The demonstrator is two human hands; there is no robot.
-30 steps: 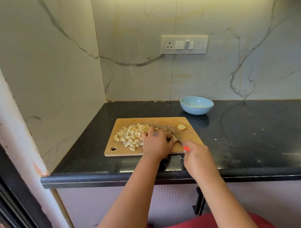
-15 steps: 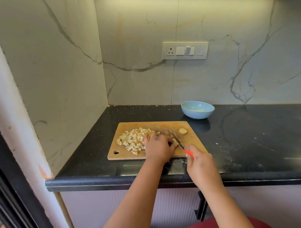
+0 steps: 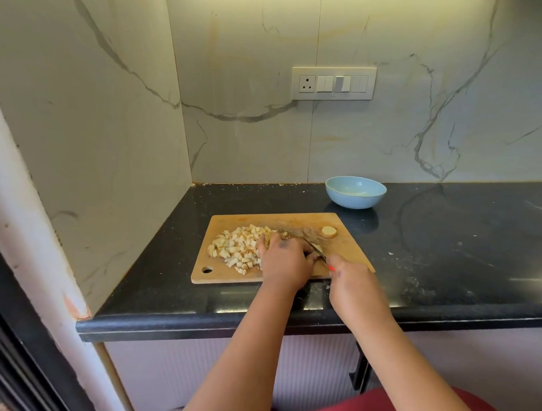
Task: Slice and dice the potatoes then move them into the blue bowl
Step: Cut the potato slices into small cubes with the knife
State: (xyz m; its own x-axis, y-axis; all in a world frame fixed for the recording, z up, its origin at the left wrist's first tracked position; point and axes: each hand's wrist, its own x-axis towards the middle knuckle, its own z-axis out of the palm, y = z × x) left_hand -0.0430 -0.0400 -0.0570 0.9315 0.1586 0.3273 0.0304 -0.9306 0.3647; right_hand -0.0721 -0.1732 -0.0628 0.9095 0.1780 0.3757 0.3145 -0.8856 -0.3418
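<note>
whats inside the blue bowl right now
The blue bowl shows only its pale, bare inner wall; no potato is visible in it. Its near rim hides the lowest part. The diced potato lies on the cutting board.

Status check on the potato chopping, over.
Right hand grips knife; left hand steadies potato on cutting board. Diced pile not moved; blue bowl behind the board. Path to bowl unobstructed.
</note>
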